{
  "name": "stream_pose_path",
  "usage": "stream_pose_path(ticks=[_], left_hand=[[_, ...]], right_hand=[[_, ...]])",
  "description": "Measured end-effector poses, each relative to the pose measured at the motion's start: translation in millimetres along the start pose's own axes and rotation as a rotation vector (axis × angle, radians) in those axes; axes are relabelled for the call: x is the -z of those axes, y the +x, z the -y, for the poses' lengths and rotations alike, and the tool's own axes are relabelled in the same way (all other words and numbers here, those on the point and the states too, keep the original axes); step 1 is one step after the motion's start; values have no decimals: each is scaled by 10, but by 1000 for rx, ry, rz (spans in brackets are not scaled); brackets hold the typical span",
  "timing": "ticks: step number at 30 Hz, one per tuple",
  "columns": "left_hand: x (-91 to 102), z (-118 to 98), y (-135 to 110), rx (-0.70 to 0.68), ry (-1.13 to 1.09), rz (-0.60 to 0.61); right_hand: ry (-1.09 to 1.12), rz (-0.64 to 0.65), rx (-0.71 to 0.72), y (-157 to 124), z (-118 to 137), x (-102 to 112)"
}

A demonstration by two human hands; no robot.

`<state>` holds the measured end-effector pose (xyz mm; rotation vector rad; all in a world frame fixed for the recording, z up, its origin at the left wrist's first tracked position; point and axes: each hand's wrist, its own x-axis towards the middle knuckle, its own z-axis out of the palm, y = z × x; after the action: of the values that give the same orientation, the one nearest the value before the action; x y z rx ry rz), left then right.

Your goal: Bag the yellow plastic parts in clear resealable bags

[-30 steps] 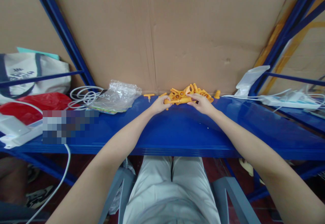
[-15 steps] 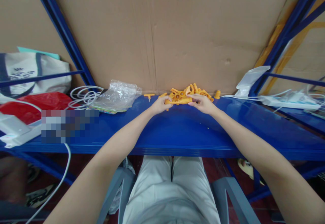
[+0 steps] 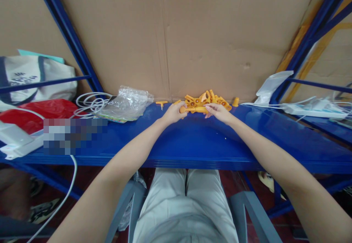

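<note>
Over the front of an orange pile, both hands meet on one orange plastic rod-shaped piece. My left hand is closed around its rounded left end. Thumb and fingers of my right hand pinch the right end, so that tip is partly hidden. Just behind lies the pile of orange plastic parts, several of them tube-shaped with round openings. Left of my left hand lies an orange T-shaped piece with a thin metal spiral, like a small corkscrew. One orange cap-like part stands apart at the right.
A cardboard panel closes off the back of the blue table. Clear plastic bags and coiled white cable lie at the left, by a red bag. White power strips sit at the right.
The held orange piece now looks slimmer in its middle and has turned slightly. My right hand has shifted a little left and down, its fingers closer together. My left hand has barely moved.
</note>
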<state>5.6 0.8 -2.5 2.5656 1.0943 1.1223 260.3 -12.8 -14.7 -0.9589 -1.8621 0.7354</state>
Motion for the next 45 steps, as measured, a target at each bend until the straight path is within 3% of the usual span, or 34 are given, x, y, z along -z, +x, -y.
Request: stream_pose_path(ticks=[9,16,22,36,40,45], left_hand=[[-16,32,5,6,55,21],[-31,89,5,13,34,11],[-37,121,13,-5,-25,-21],[-57,70,-14,-11,-88,-32],[-70,73,-7,1,-103,-51],[-86,103,10,27,-121,-53]], right_hand=[[75,-89,-209,10,69,-121],[155,106,-224,-42,66,-31],[173,136,-241,-73,144,-41],[79,-24,-421,-99,393,-151],[93,2,-404,-91,386,-108],[68,41,-267,-98,316,6]])
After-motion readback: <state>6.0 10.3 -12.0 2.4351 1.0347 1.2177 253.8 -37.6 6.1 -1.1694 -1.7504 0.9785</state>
